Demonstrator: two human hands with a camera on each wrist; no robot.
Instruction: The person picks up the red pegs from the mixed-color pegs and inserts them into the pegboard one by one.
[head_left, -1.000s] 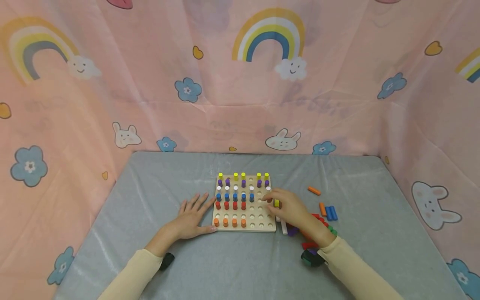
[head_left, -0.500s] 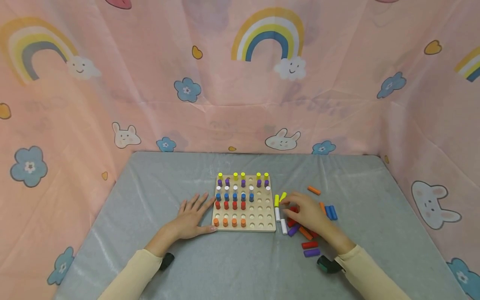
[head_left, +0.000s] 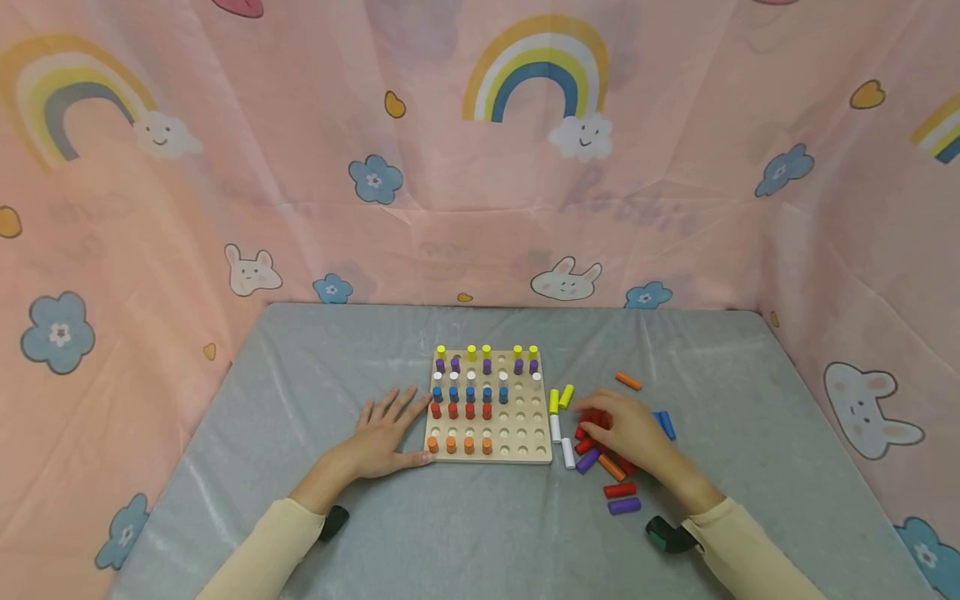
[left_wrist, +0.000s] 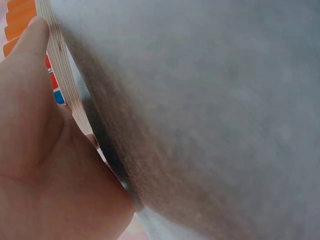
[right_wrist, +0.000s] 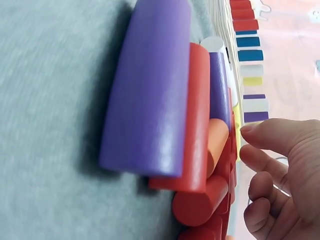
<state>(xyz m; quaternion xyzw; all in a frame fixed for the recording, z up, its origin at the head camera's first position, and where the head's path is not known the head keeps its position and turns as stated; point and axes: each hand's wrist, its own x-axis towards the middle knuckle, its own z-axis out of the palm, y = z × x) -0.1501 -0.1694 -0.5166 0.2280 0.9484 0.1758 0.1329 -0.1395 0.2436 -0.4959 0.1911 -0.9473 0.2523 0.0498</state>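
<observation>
A wooden pegboard [head_left: 531, 423] stands mid-table with rows of yellow, purple, white, blue, red and orange pegs in its holes; several holes at the right have no peg. My left hand [head_left: 381, 443] lies flat with fingers spread, its fingertips and thumb at the board's left edge. Over the loose red pegs [head_left: 584, 447] hovers my right hand [head_left: 628, 429], thumb and forefinger apart with nothing between them in the right wrist view. Two yellow pegs [head_left: 566, 396] lie just left of its fingertips. A large purple peg [right_wrist: 150, 90] is close to the right wrist camera.
Two white pegs [head_left: 567, 453] lie along the board's right side. Around my right hand are an orange peg [head_left: 627, 381], blue pegs [head_left: 666, 425] and a red peg [head_left: 619, 490]. A pink printed curtain [head_left: 450, 242] surrounds the grey-covered table [head_left: 420, 542].
My right hand has drawn back from the board's right side, past the yellow pegs, to the loose red pegs. My left hand and the pegs in the board look unchanged.
</observation>
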